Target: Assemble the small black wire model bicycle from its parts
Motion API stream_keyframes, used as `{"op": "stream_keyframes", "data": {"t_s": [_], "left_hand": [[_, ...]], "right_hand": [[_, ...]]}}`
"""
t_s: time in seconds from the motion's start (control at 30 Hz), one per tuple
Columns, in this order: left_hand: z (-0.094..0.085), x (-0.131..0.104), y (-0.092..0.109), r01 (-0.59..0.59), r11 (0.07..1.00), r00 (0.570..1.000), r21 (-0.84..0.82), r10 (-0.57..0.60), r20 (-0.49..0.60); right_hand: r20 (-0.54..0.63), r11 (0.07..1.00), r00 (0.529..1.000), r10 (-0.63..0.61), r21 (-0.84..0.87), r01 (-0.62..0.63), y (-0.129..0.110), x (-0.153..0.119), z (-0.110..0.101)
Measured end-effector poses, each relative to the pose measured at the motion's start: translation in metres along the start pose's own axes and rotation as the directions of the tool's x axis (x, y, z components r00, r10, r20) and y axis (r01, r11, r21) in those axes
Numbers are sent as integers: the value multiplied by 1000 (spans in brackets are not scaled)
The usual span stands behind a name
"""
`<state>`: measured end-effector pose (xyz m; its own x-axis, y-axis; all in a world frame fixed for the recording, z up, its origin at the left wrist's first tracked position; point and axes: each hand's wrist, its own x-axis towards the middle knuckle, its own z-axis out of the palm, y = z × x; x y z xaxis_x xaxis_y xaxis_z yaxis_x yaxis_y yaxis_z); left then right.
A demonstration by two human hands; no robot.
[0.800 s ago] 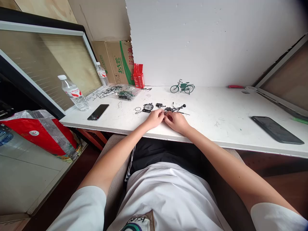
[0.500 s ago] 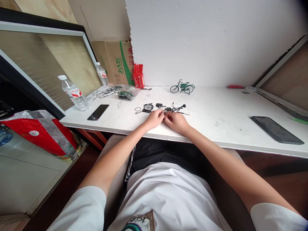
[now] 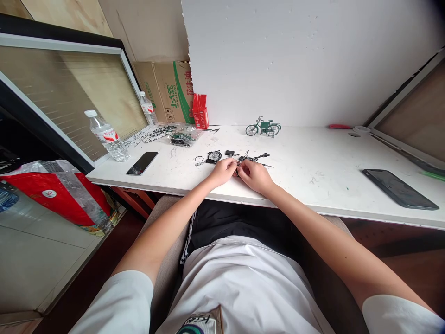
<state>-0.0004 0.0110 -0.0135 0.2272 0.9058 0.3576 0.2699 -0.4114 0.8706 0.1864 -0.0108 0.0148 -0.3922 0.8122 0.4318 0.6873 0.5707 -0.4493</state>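
A dark model frame (image 3: 255, 157) with thin rods lies tilted at the table's front middle, partly behind my fingers. My left hand (image 3: 225, 170) and my right hand (image 3: 253, 173) meet at its near left end, fingers pinched around it. The exact piece between the fingertips is too small to tell. Left of the hands lie a small black spoked wheel (image 3: 213, 156), a thin ring (image 3: 199, 158) and a small clear part (image 3: 199, 163). A small black block (image 3: 230, 152) sits just behind the hands.
A finished green model bicycle (image 3: 263, 126) stands behind. Phones lie left (image 3: 142, 163) and right (image 3: 399, 188). At the left are water bottles (image 3: 109, 137), black part frames (image 3: 153, 134), a plastic bag of green parts (image 3: 182, 137), a red box (image 3: 200, 111) and a carton (image 3: 167, 93).
The dark model frame has turned and shifted slightly between my fingers, and its far round end now looks narrower. Both hands stay in nearly the same place.
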Motion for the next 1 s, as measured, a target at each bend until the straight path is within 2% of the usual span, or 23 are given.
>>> {"op": "stream_keyframes", "data": {"t_s": [0.23,0.47,0.7,1.0], "left_hand": [[0,2,8,73,987,997,-143,-73,10],[0,2,8,112,982,993,-153,-115,-10],[0,3,6,136,975,990,-175,-141,-18],[-2,1,10,101,976,995,-195,-102,8]], "right_hand": [[-46,996,999,28,88,-24,-3,0,-4],[-51,986,999,-19,164,27,1,1,-4],[-66,989,997,-48,134,57,6,2,-1],[-56,989,996,-75,120,82,4,1,-3]]}}
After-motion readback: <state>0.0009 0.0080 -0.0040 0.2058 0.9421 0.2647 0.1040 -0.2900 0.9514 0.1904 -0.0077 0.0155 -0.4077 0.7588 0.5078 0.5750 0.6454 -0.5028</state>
